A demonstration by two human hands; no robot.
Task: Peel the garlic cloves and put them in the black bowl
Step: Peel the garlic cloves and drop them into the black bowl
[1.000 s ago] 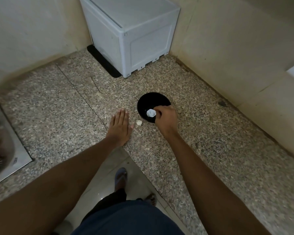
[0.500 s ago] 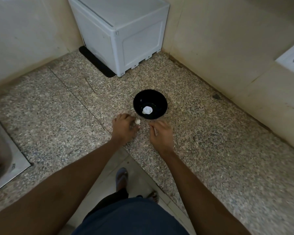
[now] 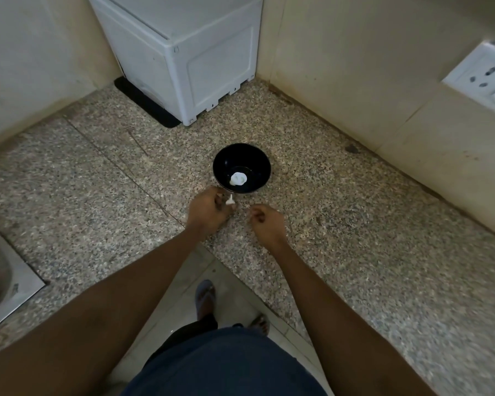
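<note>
A black bowl (image 3: 257, 158) stands on the speckled granite counter (image 3: 355, 238), with a white garlic piece (image 3: 238, 178) lying at its bottom. Just in front of the bowl, my left hand (image 3: 207, 212) pinches a small white garlic clove (image 3: 230, 200) between curled fingers and thumb. My right hand (image 3: 267, 222) hovers a short way to the right of it, fingers curled, with nothing visible in it. Both hands sit close to the counter's inner corner edge.
A white plastic box (image 3: 189, 52) on a black mat (image 3: 143, 101) stands at the back against the wall. A steel sink (image 3: 0, 284) lies at the far left. A wall socket (image 3: 483, 78) is at the upper right. The floor and my sandalled feet show below the counter edge.
My right hand dropped the garlic piece into the bowl and drew back toward me. My left hand went from flat on the counter to pinching the loose clove.
</note>
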